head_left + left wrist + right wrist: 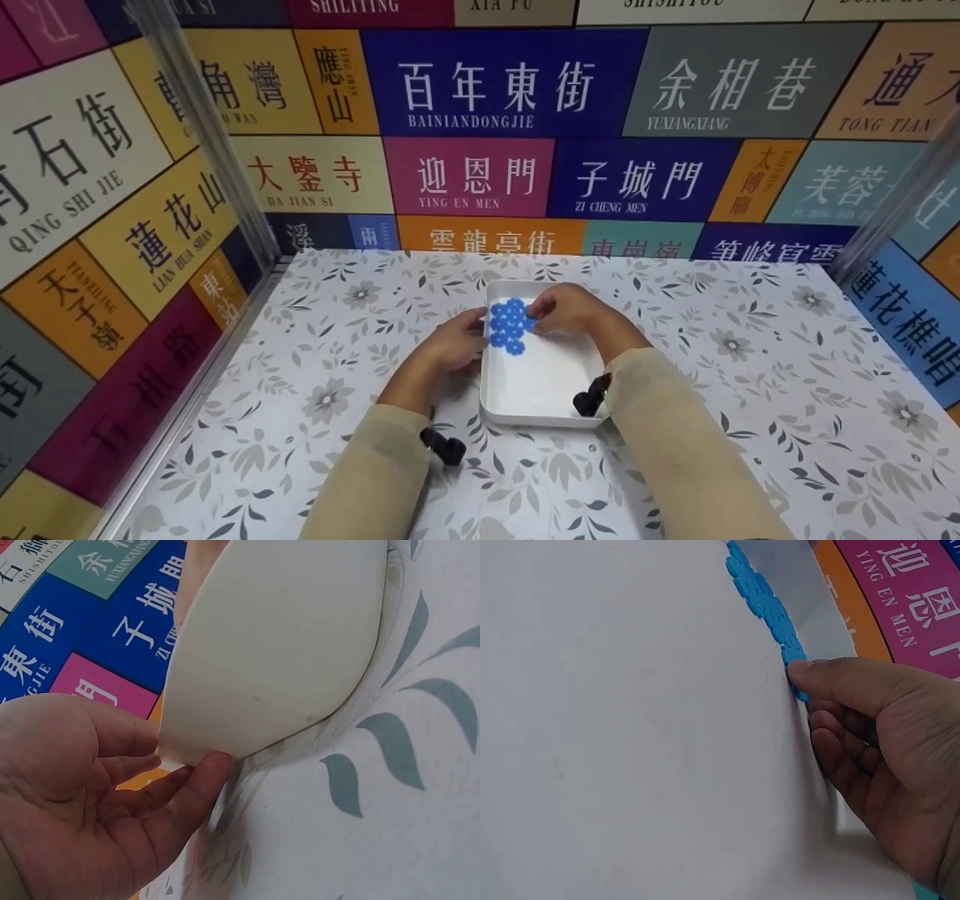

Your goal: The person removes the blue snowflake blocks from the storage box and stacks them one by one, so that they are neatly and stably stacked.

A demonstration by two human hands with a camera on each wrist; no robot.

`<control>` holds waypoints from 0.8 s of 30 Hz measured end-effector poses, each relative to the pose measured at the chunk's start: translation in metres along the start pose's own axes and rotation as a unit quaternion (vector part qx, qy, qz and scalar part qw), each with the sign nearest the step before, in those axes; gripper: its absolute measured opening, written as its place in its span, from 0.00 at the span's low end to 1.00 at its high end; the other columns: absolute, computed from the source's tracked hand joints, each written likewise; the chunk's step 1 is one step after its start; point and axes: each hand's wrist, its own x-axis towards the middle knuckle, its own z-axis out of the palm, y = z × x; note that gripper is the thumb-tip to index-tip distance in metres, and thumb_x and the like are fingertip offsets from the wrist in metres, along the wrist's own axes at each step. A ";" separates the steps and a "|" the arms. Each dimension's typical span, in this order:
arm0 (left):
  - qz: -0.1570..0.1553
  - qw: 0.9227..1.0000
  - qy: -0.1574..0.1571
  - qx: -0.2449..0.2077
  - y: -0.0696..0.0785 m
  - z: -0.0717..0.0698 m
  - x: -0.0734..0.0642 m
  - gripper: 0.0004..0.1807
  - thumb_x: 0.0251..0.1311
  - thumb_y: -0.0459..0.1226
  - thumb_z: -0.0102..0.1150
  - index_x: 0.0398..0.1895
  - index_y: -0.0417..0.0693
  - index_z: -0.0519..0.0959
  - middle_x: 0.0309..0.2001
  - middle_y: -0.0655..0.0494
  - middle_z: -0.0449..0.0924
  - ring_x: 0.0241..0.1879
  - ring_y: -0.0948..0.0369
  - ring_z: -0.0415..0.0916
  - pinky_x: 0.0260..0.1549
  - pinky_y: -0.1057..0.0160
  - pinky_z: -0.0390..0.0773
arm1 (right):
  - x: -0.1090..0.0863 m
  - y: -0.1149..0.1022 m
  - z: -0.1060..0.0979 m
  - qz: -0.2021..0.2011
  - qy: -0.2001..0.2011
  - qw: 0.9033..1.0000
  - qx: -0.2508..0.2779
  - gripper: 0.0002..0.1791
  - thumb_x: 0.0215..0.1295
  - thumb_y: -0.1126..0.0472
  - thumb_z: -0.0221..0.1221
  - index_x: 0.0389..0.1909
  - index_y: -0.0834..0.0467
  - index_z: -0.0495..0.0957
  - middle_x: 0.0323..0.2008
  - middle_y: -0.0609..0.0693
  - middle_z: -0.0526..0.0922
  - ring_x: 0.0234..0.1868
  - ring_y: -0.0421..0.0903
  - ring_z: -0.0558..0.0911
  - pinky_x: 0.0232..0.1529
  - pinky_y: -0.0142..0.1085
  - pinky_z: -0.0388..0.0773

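Observation:
A sheet of joined blue flower-shaped plastic pieces (510, 322) sits at the left far end of a shallow white tray (541, 386). My right hand (568, 309) pinches the right edge of that sheet between thumb and fingertips. In the right wrist view, the thumb (832, 675) presses on the last of the blue pieces (769, 611), close over the tray floor (652, 727). My left hand (455, 341) holds the tray's left wall, fingers at the outside corner in the left wrist view, where the wall (277, 652) hides the blue pieces.
The tray stands on a table covered in a leaf-patterned cloth (330, 397). Panels with street-name signs (502, 82) rise behind the table and on both sides. Black wrist-camera mounts (444, 448) sit on both sleeves.

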 end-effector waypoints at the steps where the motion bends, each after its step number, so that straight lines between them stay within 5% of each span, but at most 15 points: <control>1: 0.001 1.000 0.000 0.001 0.000 0.000 0.000 0.37 0.75 0.36 0.55 0.85 0.52 0.60 0.80 0.45 0.69 0.77 0.47 0.70 0.73 0.46 0.74 | 0.000 0.000 0.000 -0.002 -0.001 1.000 -0.003 0.15 0.59 0.59 0.77 0.48 0.53 0.91 0.44 0.51 0.90 0.46 0.48 0.83 0.56 0.43 0.82; 12: -0.009 1.000 0.006 0.015 0.001 -0.002 -0.001 0.37 0.75 0.39 0.56 0.85 0.57 0.61 0.81 0.48 0.68 0.79 0.49 0.68 0.75 0.47 0.71 | 0.001 -0.002 0.000 0.011 -0.006 1.000 -0.009 0.15 0.57 0.61 0.76 0.46 0.50 0.90 0.43 0.50 0.88 0.46 0.48 0.81 0.55 0.43 0.80; 18: -0.009 1.000 0.002 0.013 0.000 -0.003 -0.001 0.36 0.76 0.37 0.54 0.86 0.57 0.60 0.81 0.48 0.68 0.73 0.49 0.73 0.65 0.47 0.79 | 0.002 -0.002 0.004 -0.008 0.017 1.000 0.019 0.13 0.59 0.63 0.73 0.47 0.53 0.90 0.40 0.49 0.87 0.44 0.47 0.80 0.51 0.40 0.79; 24: -0.002 1.000 0.000 0.011 0.000 -0.002 -0.002 0.36 0.76 0.37 0.54 0.86 0.56 0.60 0.81 0.47 0.68 0.76 0.48 0.70 0.71 0.46 0.74 | -0.002 -0.003 0.003 0.013 0.037 0.997 0.071 0.11 0.65 0.59 0.68 0.46 0.55 0.91 0.39 0.50 0.90 0.39 0.47 0.82 0.44 0.37 0.81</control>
